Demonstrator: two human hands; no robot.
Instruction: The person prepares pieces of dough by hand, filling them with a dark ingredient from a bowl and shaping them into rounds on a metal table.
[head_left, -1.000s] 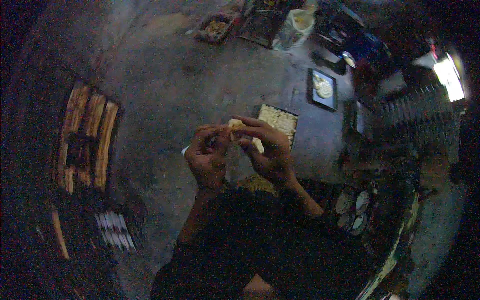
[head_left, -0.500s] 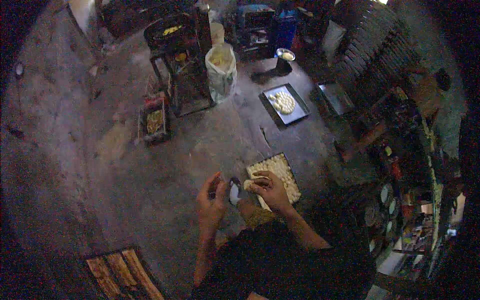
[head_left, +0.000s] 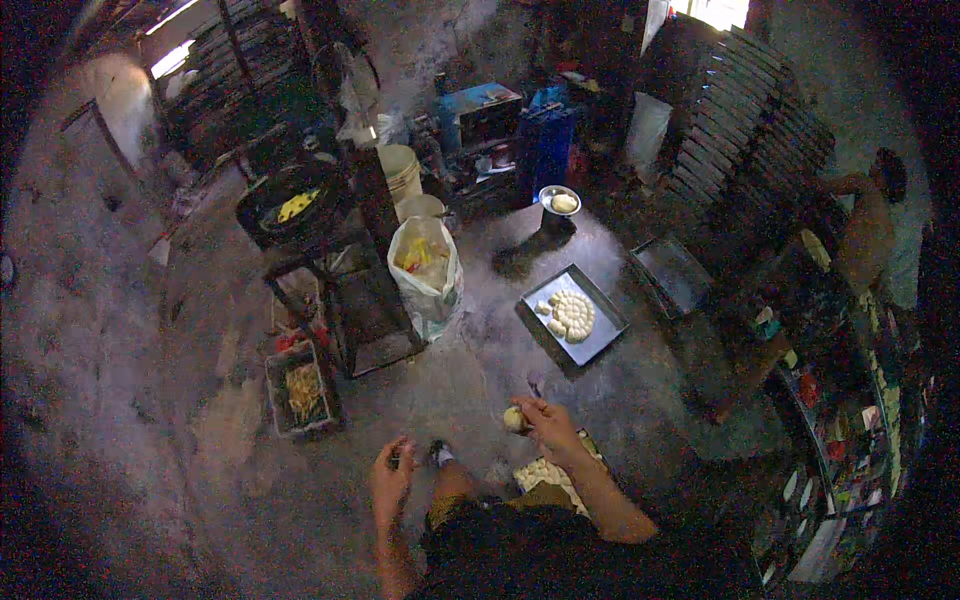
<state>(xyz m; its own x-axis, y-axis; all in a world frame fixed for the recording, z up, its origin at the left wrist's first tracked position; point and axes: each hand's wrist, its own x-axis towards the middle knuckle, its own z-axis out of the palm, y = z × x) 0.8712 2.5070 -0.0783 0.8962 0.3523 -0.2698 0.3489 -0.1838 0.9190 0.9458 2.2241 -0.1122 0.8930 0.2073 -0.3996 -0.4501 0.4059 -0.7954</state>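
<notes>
My right hand (head_left: 552, 435) pinches a pale round dough ball (head_left: 515, 419) between its fingertips, held in the air. Below that forearm lies a tray (head_left: 590, 447) crowded with pale dough pieces, partly covered by my arm and leg. My left hand (head_left: 393, 478) is raised at the left, its fingers loosely curled and apart from the thumb, with nothing visible between them. On the floor ahead, a shiny metal tray (head_left: 592, 349) carries dough balls (head_left: 572, 316) set in a rounded cluster. Past it, a small bowl (head_left: 560, 201) with pale dough inside sits on a dark stand.
A white sack (head_left: 432, 285) stands ahead-left beside a dark metal frame (head_left: 375, 320) and a wok (head_left: 295, 205) with yellow food. A crate (head_left: 302, 390) is left of these. Another flat tray (head_left: 676, 278) lies to the right. Another person (head_left: 865, 230) is at the far right.
The view has tilted up, so more of the room shows. My right hand has moved forward with the dough ball, away from the full tray. My left hand stays raised, empty.
</notes>
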